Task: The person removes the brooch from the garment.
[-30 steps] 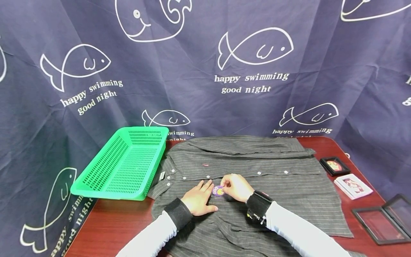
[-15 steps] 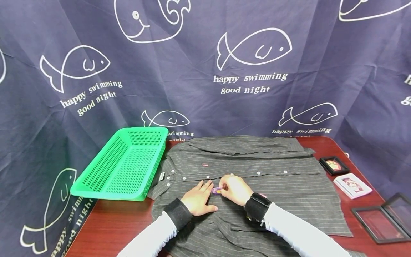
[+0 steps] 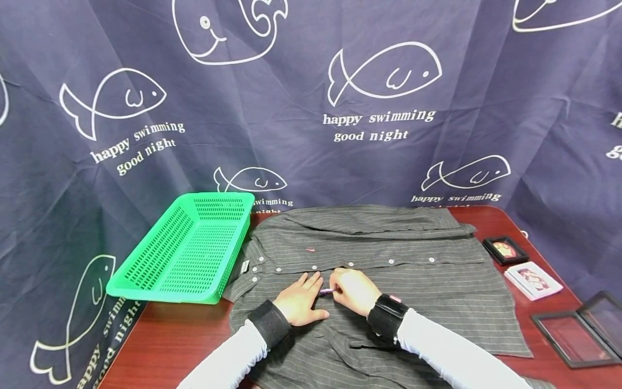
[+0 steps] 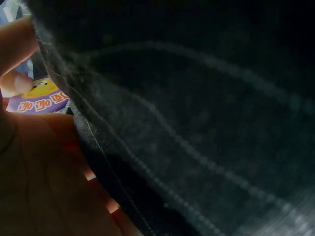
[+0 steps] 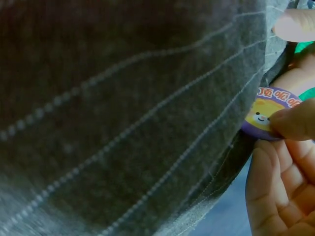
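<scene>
A dark grey pinstriped shirt (image 3: 437, 302) with white buttons lies spread over the table. My left hand (image 3: 298, 303) rests on it with straight fingers, just left of my right hand (image 3: 356, 290). Between thumb and fingers, my right hand pinches a round purple badge (image 5: 258, 118) with a yellow bear face and lettering. In the head view the badge (image 3: 326, 291) shows only as a thin edge at the left fingers. The right wrist view shows its face, partly covered by the thumb. Shirt cloth fills most of both wrist views.
A green plastic basket (image 3: 236, 254) stands at the left. Along the right edge lie a small black case (image 3: 495, 249), a white stack of cards or paper (image 3: 525, 289) and an opened black frame (image 3: 549, 329). A patterned dark blue curtain (image 3: 301, 140) hangs behind the table (image 3: 170, 335).
The badge has tilted from nearly face-up to edge-on in the head view as my right hand rolled over it. My left hand has stayed in place.
</scene>
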